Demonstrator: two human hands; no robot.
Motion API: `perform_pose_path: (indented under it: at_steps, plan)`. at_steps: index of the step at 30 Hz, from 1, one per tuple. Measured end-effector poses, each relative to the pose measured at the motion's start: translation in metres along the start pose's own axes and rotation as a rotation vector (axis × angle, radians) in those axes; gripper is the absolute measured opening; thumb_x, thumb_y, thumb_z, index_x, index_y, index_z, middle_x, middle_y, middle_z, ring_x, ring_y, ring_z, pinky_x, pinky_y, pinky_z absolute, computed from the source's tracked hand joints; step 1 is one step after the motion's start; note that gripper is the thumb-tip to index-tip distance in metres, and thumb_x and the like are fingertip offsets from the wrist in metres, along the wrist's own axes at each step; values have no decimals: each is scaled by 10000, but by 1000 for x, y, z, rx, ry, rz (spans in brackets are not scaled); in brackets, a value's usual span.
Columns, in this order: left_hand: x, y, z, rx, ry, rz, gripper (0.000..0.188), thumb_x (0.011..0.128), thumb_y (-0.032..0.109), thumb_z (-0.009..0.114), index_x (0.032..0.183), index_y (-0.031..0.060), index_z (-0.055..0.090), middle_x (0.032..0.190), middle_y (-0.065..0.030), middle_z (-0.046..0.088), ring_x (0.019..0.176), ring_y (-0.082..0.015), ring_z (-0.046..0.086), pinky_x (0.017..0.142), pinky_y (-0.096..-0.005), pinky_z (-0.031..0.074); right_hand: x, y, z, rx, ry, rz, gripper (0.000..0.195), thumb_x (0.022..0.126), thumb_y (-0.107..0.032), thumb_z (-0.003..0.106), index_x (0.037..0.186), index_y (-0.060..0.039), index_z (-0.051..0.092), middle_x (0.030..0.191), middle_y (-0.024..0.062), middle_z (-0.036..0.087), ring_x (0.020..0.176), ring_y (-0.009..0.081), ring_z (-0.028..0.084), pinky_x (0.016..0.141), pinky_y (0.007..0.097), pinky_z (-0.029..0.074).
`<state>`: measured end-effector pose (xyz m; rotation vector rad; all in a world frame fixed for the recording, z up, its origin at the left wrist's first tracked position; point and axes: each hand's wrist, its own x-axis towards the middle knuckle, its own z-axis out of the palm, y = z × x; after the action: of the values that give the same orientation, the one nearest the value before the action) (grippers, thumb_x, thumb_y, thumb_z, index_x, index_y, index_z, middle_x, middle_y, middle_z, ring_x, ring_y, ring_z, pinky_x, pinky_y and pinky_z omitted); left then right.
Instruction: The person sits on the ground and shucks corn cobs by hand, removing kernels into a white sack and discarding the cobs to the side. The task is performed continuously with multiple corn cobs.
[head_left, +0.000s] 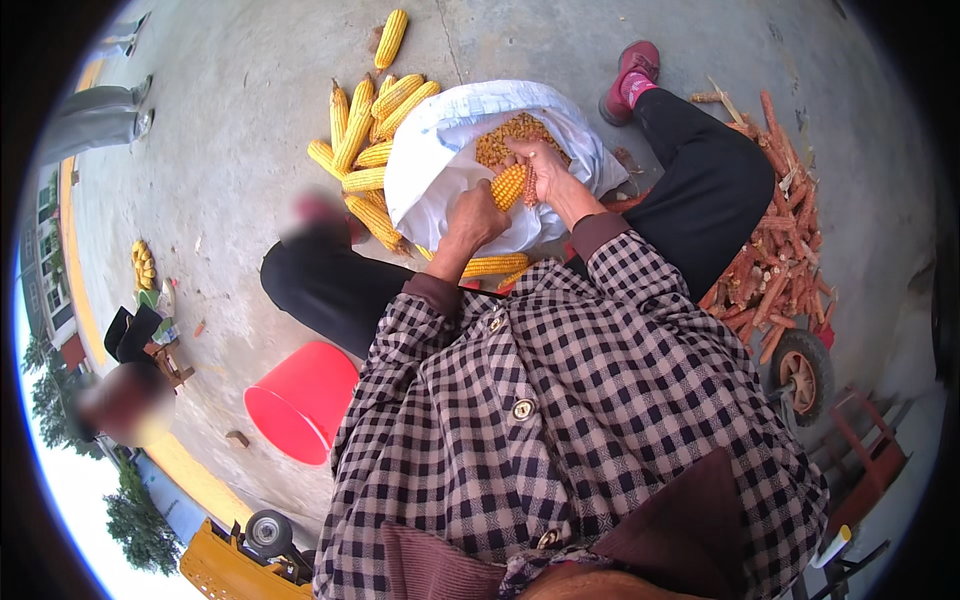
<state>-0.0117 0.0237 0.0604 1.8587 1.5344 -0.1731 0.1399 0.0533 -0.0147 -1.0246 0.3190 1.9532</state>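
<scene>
Over the mouth of a white woven sack (427, 176), my left hand (478, 216) grips a yellow ear of corn (510, 187). A stripped reddish corncob (531, 184) is in my right hand (546, 166), pressed against the side of that ear. Loose corn kernels (504, 141) lie inside the sack, just beyond my fingers. Part of my right fingers is hidden behind the ear. The sack stands on the ground between my spread legs, its rim rolled open.
Several whole corn ears (358, 131) lie left of the sack. Stripped cobs (776, 247) are heaped at the right, near a wheel (801, 376). A red bucket (300, 401) lies tipped on the concrete. Other people are at the far left, one standing (97, 120).
</scene>
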Motion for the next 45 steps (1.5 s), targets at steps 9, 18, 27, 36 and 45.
perform_pose_path:
  at_steps: [9, 18, 27, 36, 45]
  plan:
    - [9, -4, -9, -317, -64, -159, 449, 662, 212, 660, 1030, -18, 544, 864, -249, 659, 797, -390, 654, 722, -462, 510, -9, -11, 16, -174, -89, -37, 204, 836, -210, 674, 842, -13, 621, 787, 117, 630, 720, 266, 646, 656, 420, 549]
    - [5, 0, -4, -222, 14, -56, 529, 599, 220, 712, 1054, -9, 568, 868, -224, 660, 777, -351, 650, 734, -408, 507, -15, -6, 25, -1201, 330, -665, 471, 716, -349, 734, 890, 81, 652, 891, 235, 665, 749, 328, 667, 709, 377, 513]
    - [8, 2, 0, -184, 100, -93, 487, 615, 238, 674, 1025, -3, 568, 854, -252, 656, 832, -408, 638, 749, -455, 502, -26, -5, 46, -1292, 311, -589, 362, 748, -226, 740, 922, 75, 640, 828, 124, 657, 678, 237, 622, 624, 340, 474]
    - [5, 1, -9, -200, 68, -102, 463, 645, 234, 662, 1031, -3, 566, 849, -243, 661, 840, -399, 645, 759, -455, 512, 2, -7, 22, -876, 77, -410, 449, 721, -327, 734, 866, 89, 647, 836, 230, 657, 725, 337, 651, 699, 373, 503]
    - [7, -1, -7, -279, 27, -64, 452, 639, 203, 649, 1029, -4, 553, 855, -244, 654, 837, -406, 637, 759, -455, 498, -9, -8, 26, -1192, 266, -781, 304, 720, -228, 734, 828, 47, 664, 781, 132, 678, 706, 220, 639, 648, 345, 482]
